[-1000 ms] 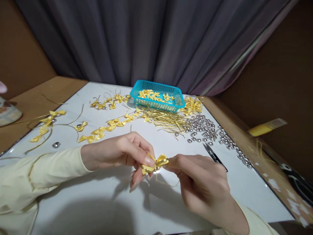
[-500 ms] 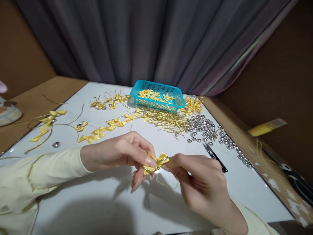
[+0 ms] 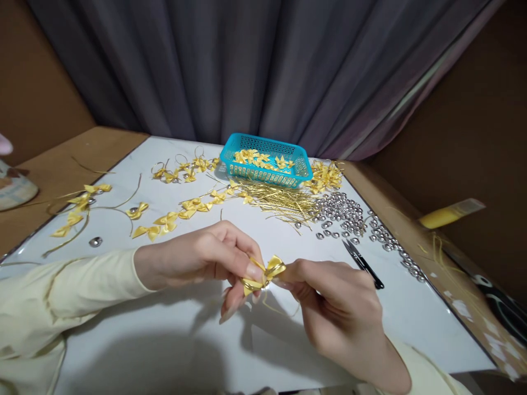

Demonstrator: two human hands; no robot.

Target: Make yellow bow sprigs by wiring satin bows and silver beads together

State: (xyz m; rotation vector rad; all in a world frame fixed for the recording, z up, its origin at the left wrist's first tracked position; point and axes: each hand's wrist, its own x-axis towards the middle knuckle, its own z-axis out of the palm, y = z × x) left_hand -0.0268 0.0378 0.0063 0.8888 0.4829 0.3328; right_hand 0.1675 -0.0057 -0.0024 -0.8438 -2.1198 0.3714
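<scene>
Between the thumb and fingers of my left hand (image 3: 230,260) is a yellow satin ribbon bow (image 3: 275,265), held above the table. A thin gold cord (image 3: 269,270) runs across the bow's middle, and a loose end hangs below it. My right hand (image 3: 341,307) is closed in a pinch at the bow's right side, where the cord meets the fingertips. The tips themselves are partly hidden. Black thread snips (image 3: 364,264) lie just beyond my right hand.
A turquoise basket (image 3: 267,174) of yellow bows stands at the back. Before it lie cut gold cords (image 3: 280,198) and many silver heart-shaped beads (image 3: 341,214). Finished-looking bows (image 3: 167,220) are strung out leftward. A yellow-filled tube (image 3: 450,214) and black-handled scissors (image 3: 502,307) are at right.
Hardly anything differs. Both hands keep their pinch on the bow and cord, with only a very slight shift; the things on the table stay put.
</scene>
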